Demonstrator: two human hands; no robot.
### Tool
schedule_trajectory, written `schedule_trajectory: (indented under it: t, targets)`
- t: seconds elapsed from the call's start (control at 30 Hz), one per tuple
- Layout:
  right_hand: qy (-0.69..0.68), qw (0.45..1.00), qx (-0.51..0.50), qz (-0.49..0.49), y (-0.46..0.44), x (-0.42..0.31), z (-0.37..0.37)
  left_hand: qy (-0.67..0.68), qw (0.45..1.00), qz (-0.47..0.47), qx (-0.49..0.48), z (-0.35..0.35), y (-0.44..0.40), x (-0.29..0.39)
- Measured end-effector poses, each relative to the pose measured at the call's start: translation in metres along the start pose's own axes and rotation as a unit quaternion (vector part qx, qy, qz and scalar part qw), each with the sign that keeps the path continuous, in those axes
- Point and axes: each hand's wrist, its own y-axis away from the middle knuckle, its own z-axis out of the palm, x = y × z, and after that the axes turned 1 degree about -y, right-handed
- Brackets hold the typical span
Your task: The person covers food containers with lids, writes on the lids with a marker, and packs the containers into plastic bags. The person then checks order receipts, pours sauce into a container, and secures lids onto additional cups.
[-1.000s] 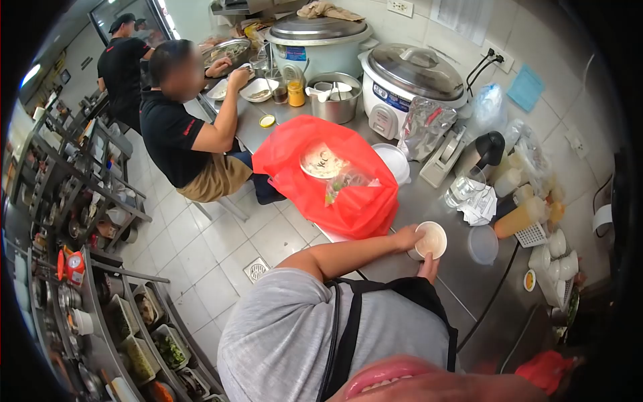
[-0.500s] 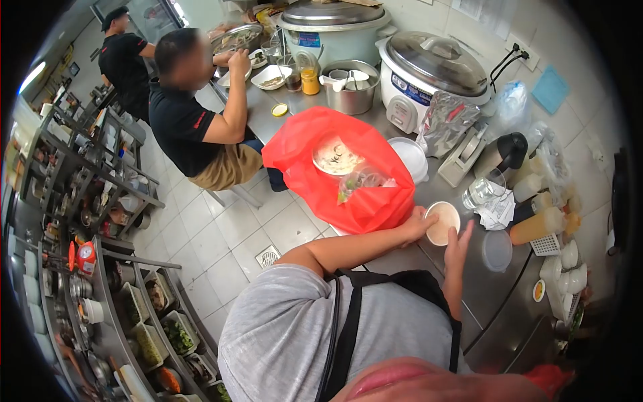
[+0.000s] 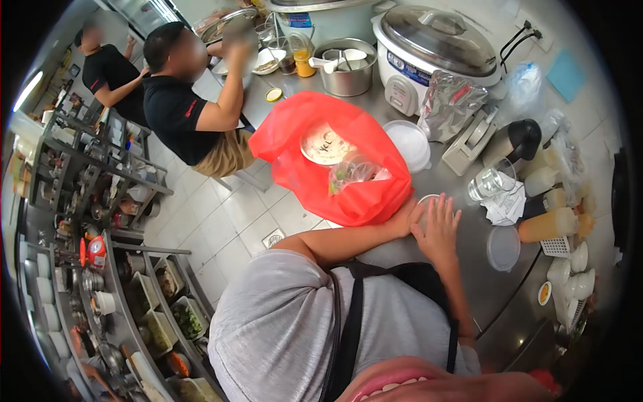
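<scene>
A small round plastic tub (image 3: 429, 197) is in front of me at the table edge, mostly covered by my hands; only part of its pale rim shows. My left hand (image 3: 416, 216) is closed at the tub's left side, its fingers partly hidden. Flat across the top lies my right hand (image 3: 439, 226), fingers stretched and spread. Just beyond my left wrist stands a red plastic bag (image 3: 284, 130), its mouth open around a round container with a marked lid (image 3: 327, 144) and a clear bag with something green (image 3: 358, 175).
Round clear lids (image 3: 406, 145) (image 3: 503, 248) lie on the steel table. A tape dispenser (image 3: 469, 142), glass (image 3: 487, 184), receipts (image 3: 505, 204) and bottles (image 3: 549, 224) stand right. A rice cooker (image 3: 412, 67) is behind. Two people in black shirts (image 3: 177, 120) are at left.
My right hand has moved from beside the tub to flat over its top, covering the pale contents. The view has shifted slightly. The farther co-worker has turned and raised a hand.
</scene>
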Motion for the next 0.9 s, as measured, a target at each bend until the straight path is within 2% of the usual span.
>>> schedule_trajectory:
  t: [0.03,0.13,0.2,0.27,0.3,0.33,0.4,0.5,0.7,0.77,0.87,0.9]
  targets:
    - [-0.016,1.000,-0.011,-0.011,-0.001,-0.002,-0.002,-0.019,0.999,0.004,-0.027,-0.005,0.000,0.005]
    - [-0.075,0.995,-0.008,-0.058,-0.008,0.002,-0.002,-0.041,0.993,0.097,0.062,0.005,-0.002,-0.011]
    - [-0.085,0.992,-0.008,-0.088,-0.007,0.013,0.000,-0.035,0.997,0.030,0.063,0.012,-0.008,-0.028]
    - [-0.043,0.994,0.048,-0.087,-0.002,0.030,0.010,-0.056,0.997,-0.033,0.038,0.008,-0.011,-0.029]
    - [-0.018,0.994,0.073,-0.085,0.001,0.037,0.013,-0.056,0.997,-0.031,0.047,0.009,-0.013,-0.032]
    - [-0.130,0.982,0.136,-0.029,0.001,0.041,0.022,-0.054,0.997,-0.029,0.056,0.013,-0.016,-0.037]
    - [-0.344,0.902,0.247,0.084,0.002,0.042,0.048,-0.051,0.996,-0.035,0.063,0.015,-0.016,-0.038]
    - [-0.575,0.752,0.193,0.258,0.009,0.031,0.058,-0.039,0.996,-0.056,0.062,0.014,-0.014,-0.028]
    - [-0.762,0.564,0.158,0.277,0.012,0.028,0.051,0.070,0.989,-0.121,0.055,0.027,-0.010,-0.047]
    - [-0.785,0.540,0.159,0.260,0.015,0.028,0.047,0.064,0.986,-0.143,0.064,0.025,0.000,-0.023]
    - [-0.816,0.505,0.150,0.239,0.018,0.037,0.049,0.195,0.944,-0.265,0.010,0.005,0.018,0.053]
    - [-0.826,0.493,0.146,0.231,0.020,0.038,0.050,0.207,0.943,-0.262,0.013,0.007,0.018,0.051]
